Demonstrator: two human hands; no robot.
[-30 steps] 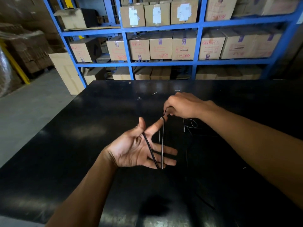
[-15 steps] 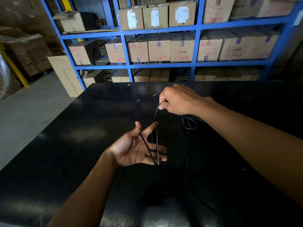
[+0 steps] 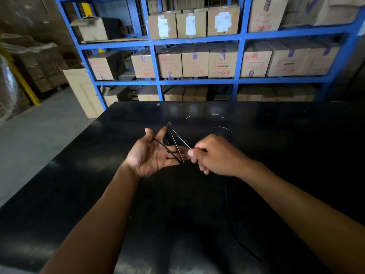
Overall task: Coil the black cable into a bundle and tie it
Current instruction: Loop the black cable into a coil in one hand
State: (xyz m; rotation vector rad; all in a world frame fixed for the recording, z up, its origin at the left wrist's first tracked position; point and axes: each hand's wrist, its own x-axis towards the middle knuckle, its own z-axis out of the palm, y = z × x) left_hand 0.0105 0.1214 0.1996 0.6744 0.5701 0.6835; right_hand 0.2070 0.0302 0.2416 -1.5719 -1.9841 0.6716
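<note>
- Right hand point(image 3: 214, 155): thumb and forefinger pinched on a strand of the black cable point(image 3: 171, 150), remaining fingers curled under. The pinch point sits just beside the fingertips of the left hand.
- Left hand point(image 3: 153, 155): palm up, fingers spread and extended, index finger raised. Cable loops run around the raised index finger and across the palm toward the lower fingers; one strand crosses the palm from near the thumb base.
- Change from half a second ago: the right hand was then above and beyond the left hand, holding the cable high near the far side of the loop. It has come down and toward the wearer, and is now level with the left fingertips. A further strand now lies from the index fingertip down to the pinch.
- Change from one second ago: two strands were visible on the left hand; at least three are visible now.
- Slack cable: a loose loop lies on the black table point(image 3: 79, 194) just beyond the right hand; another length trails along the table under the right forearm toward the near edge. It is hard to follow against the dark surface.
- Both forearms are held over the table.
- Surroundings: blue shelving rack point(image 3: 197, 81) behind the table, stocked with cardboard boxes point(image 3: 195, 61). The view has shifted slightly between frames.
</note>
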